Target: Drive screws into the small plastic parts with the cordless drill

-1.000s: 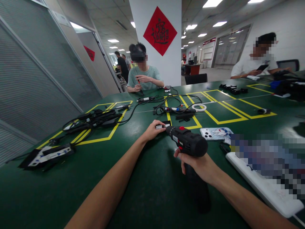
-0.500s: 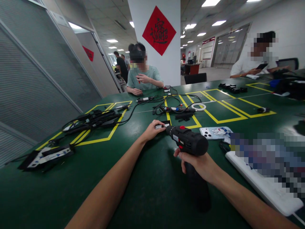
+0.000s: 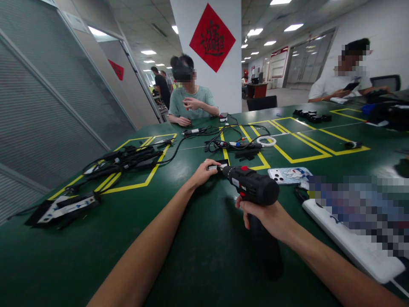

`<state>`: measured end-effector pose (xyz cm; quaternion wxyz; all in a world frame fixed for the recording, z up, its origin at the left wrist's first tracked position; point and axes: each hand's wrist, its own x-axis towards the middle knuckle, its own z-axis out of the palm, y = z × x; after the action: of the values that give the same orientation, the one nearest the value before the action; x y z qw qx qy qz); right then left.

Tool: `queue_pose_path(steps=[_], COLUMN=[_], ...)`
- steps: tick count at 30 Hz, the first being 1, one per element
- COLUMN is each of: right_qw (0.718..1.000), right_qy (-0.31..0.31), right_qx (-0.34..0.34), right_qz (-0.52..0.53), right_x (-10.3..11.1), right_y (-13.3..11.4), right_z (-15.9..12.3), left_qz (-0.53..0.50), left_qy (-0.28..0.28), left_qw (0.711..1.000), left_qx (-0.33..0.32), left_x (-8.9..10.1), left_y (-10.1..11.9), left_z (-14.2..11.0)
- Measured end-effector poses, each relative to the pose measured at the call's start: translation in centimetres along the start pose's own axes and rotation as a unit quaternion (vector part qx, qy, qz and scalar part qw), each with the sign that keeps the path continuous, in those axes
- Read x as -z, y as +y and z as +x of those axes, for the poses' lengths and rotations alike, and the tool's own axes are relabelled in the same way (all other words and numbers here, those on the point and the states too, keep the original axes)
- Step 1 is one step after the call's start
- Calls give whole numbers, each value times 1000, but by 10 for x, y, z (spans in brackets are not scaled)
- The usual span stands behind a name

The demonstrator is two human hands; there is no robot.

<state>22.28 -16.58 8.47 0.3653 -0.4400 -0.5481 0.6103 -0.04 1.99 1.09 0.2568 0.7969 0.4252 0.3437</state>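
Observation:
My right hand (image 3: 260, 213) is wrapped round the grip of a black cordless drill (image 3: 252, 184) with red buttons. The drill lies level, its chuck and bit pointing left and away from me. At the bit's tip is a small dark piece with a white part (image 3: 213, 167), resting on the green table (image 3: 198, 238). The fingers of my left hand (image 3: 204, 171) are closed on that piece and hold it from the left. Whether the bit touches it, I cannot tell; my fingers hide some of it.
Black cables (image 3: 128, 160) lie tangled at the left, beside a black-and-white bracket (image 3: 68, 209). More cables and a white ring (image 3: 266, 141) are beyond my hands. A phone (image 3: 289, 175) and a white power bank-like slab (image 3: 354, 243) lie to the right. A person (image 3: 193, 102) sits opposite.
Hardly anything differs. The view has shifted slightly, and the drill and both hands keep their places around the small piece.

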Motion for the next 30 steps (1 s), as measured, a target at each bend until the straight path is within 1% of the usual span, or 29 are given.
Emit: queue_pose_path(steps=[4,8,14,24,27,30], right_qw=[1000,1000,1000,1000,1000,999], right_qy=[3,0,6,-4,-3,0], right_qx=[12,-1,-14,-14,-20,-27], right_qz=[10,-4,-16,-11,-18,-24], right_x=[0,1,0,6,5,5], right_y=[1,0,-3,5,5,4], right_z=[0,0,-1,1,1,0], left_qz=[5,17,38,46,50,58], left_qy=[5,2,7,9,18,40], left_qw=[1000,1000,999,998,997,996], left_qx=[2,2,-19,-43,-54,-60], left_x=[0,-1,-4,-4,-7,-12], left_y=[-2,-3,-4,-9,-12,-13], left_z=[1,1,-1,1,1,1])
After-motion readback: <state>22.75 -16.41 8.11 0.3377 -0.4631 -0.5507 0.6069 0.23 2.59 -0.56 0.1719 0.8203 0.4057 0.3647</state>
